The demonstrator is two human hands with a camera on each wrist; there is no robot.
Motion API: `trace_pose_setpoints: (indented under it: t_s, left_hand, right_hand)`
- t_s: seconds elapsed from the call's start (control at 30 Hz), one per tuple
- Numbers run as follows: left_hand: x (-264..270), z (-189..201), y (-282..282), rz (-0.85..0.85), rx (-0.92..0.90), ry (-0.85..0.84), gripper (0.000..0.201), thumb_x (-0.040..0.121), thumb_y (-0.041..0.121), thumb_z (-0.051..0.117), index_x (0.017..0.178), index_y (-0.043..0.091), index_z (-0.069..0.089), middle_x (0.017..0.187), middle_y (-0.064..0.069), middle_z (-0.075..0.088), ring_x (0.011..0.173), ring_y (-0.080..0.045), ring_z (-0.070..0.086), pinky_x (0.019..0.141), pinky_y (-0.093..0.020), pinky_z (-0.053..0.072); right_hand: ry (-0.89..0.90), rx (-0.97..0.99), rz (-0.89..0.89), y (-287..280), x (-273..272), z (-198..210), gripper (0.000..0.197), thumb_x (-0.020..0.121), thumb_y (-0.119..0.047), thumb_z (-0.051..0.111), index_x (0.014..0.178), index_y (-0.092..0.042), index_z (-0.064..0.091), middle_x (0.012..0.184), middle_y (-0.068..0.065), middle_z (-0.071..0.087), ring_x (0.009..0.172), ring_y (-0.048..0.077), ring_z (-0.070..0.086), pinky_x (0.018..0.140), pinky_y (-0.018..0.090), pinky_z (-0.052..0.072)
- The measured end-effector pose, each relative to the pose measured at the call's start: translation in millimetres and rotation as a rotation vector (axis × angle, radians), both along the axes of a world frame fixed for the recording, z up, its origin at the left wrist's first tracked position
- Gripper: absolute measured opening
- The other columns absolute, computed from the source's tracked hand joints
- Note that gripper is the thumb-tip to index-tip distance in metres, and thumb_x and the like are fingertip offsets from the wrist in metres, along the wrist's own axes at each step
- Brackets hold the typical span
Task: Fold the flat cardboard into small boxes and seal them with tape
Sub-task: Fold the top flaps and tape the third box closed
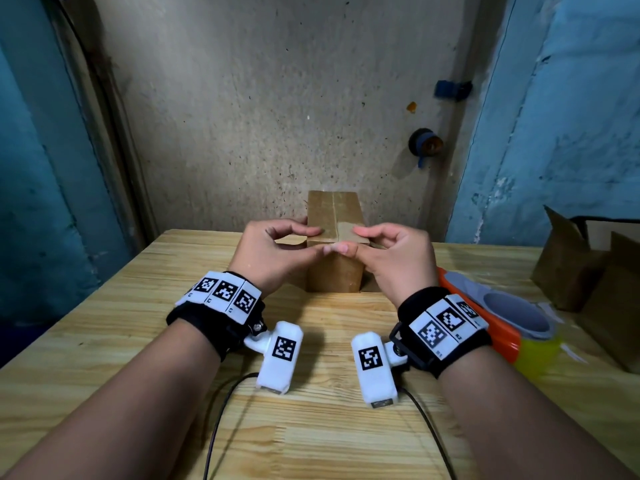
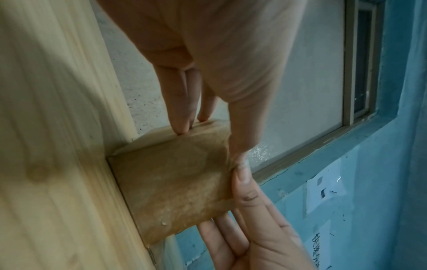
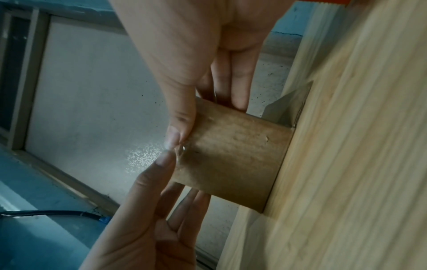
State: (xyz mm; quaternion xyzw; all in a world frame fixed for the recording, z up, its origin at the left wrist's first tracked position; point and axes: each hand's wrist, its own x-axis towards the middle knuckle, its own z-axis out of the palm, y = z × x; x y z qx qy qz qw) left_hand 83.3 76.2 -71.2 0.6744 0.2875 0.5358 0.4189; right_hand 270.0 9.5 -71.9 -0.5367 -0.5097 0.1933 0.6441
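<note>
Both grips meet at the near top edge of the small cardboard box (image 1: 335, 233). My left hand (image 1: 273, 252) has its fingers laid out fairly straight across the left half of the lid, thumb pressed to the front edge. My right hand (image 1: 398, 258) mirrors it on the right half, and the two thumb tips touch at the middle of that edge. Neither grip is curled round anything; the fingers press flat on the top.

From the left wrist view, the clear tape (image 2: 175, 146) shows as a glossy, slightly wrinkled film over the dull brown board, and my thumb tip pushes a crease of it down over the rim. The box is a plain upright block, matte and faintly fibrous, with a taped seam down the lid. It stands at the centre of the frame, toward the far edge of the bench (image 1: 138, 341), which is pale pine with long straight grain.

At the right of the frame lies an orange tape dispenser (image 1: 498, 327) with a roll of tape in it, and beyond it, at the right edge, some opened brown cardboard (image 1: 581, 268). Behind the bench, a rough speckled grey panel (image 1: 277, 98) fills the upper centre, with blue-painted walls (image 1: 571, 116) at both sides.
</note>
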Motion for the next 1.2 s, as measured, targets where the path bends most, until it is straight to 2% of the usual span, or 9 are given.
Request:
trace_pose_setpoints:
  t_s: [0.13, 0.27, 0.47, 0.63, 0.77, 0.87, 0.93, 1.03, 1.2]
  left_hand:
    - [-1, -3, 3, 0.020, -0.031, -0.002, 0.037, 0.060, 0.038, 0.097, 0.093, 0.024, 0.083, 0.116, -0.002, 0.075, 0.115, -0.009, 0.068, 0.104, -0.047, 0.052]
    - [2, -6, 7, 0.052, -0.029, -0.014, 0.036, 0.061, 0.034, 0.096, 0.093, 0.024, 0.083, 0.107, 0.002, 0.078, 0.106, -0.017, 0.073, 0.101, -0.052, 0.053]
    - [-4, -4, 7, -0.049, -0.094, -0.021, 0.043, 0.060, 0.012, 0.089, 0.101, 0.015, 0.079, 0.110, -0.001, 0.077, 0.101, -0.023, 0.075, 0.096, -0.046, 0.058]
    - [-3, -3, 8, 0.007, -0.120, -0.026, 0.041, 0.054, 0.033, 0.095, 0.091, 0.021, 0.083, 0.113, 0.003, 0.076, 0.104, -0.017, 0.073, 0.082, -0.041, 0.061]
    - [-2, -4, 11, 0.002, -0.096, -0.034, 0.031, 0.064, 0.016, 0.091, 0.093, 0.018, 0.081, 0.111, 0.001, 0.077, 0.099, -0.018, 0.075, 0.078, -0.036, 0.062]
    - [-5, -4, 8, -0.069, -0.113, -0.038, 0.036, 0.071, 0.001, 0.085, 0.103, 0.014, 0.078, 0.115, -0.003, 0.076, 0.095, -0.021, 0.075, 0.081, -0.034, 0.062]
    - [-4, -3, 6, -0.042, -0.104, -0.050, 0.032, 0.070, 0.007, 0.088, 0.100, 0.014, 0.079, 0.109, -0.001, 0.078, 0.095, -0.020, 0.076, 0.083, -0.035, 0.062]
    - [3, -5, 4, 0.067, -0.037, -0.125, 0.028, 0.064, 0.020, 0.093, 0.088, 0.014, 0.081, 0.102, -0.004, 0.078, 0.095, -0.018, 0.074, 0.092, -0.036, 0.059]
    - [8, -12, 5, 0.117, 0.041, -0.121, 0.031, 0.055, 0.040, 0.097, 0.078, 0.029, 0.080, 0.125, 0.000, 0.064, 0.126, -0.005, 0.057, 0.105, -0.042, 0.050]
  right_hand:
    - [0.038, -0.022, 0.086, 1, 3, -4, 0.040, 0.071, -0.007, 0.095, 0.107, -0.011, 0.077, 0.102, 0.002, 0.081, 0.096, 0.008, 0.077, 0.092, 0.035, 0.063]
    - [0.084, -0.061, 0.162, 0, 4, -7, 0.048, 0.075, 0.007, 0.088, 0.114, -0.020, 0.077, 0.116, 0.007, 0.078, 0.107, 0.014, 0.076, 0.099, 0.042, 0.060]
    - [0.079, -0.051, 0.103, 1, 5, -8, 0.041, 0.071, -0.026, 0.096, 0.109, -0.026, 0.082, 0.112, -0.004, 0.080, 0.108, 0.006, 0.074, 0.099, 0.040, 0.060]
    - [0.126, -0.099, 0.156, 1, 5, -5, 0.036, 0.078, -0.008, 0.090, 0.106, -0.028, 0.081, 0.111, -0.001, 0.080, 0.104, 0.007, 0.075, 0.100, 0.041, 0.059]
    - [0.138, -0.088, 0.212, -2, 4, -6, 0.045, 0.081, 0.003, 0.085, 0.112, -0.028, 0.079, 0.122, 0.008, 0.076, 0.111, 0.012, 0.074, 0.103, 0.040, 0.058]
    - [0.151, -0.065, 0.208, -5, 1, -5, 0.047, 0.076, -0.008, 0.092, 0.119, -0.021, 0.078, 0.120, 0.004, 0.077, 0.110, 0.010, 0.074, 0.099, 0.034, 0.059]
    - [0.128, -0.061, 0.156, -5, 0, -3, 0.048, 0.071, -0.022, 0.096, 0.116, -0.023, 0.080, 0.117, -0.001, 0.079, 0.110, 0.008, 0.073, 0.095, 0.032, 0.061]
    - [0.123, -0.044, 0.099, -1, 0, -4, 0.039, 0.073, -0.019, 0.095, 0.109, -0.020, 0.082, 0.108, -0.001, 0.081, 0.104, 0.008, 0.075, 0.096, 0.036, 0.061]
    - [0.162, 0.007, 0.123, 0, -1, -6, 0.028, 0.080, -0.011, 0.088, 0.107, -0.018, 0.081, 0.105, 0.006, 0.081, 0.102, 0.016, 0.077, 0.100, 0.043, 0.059]
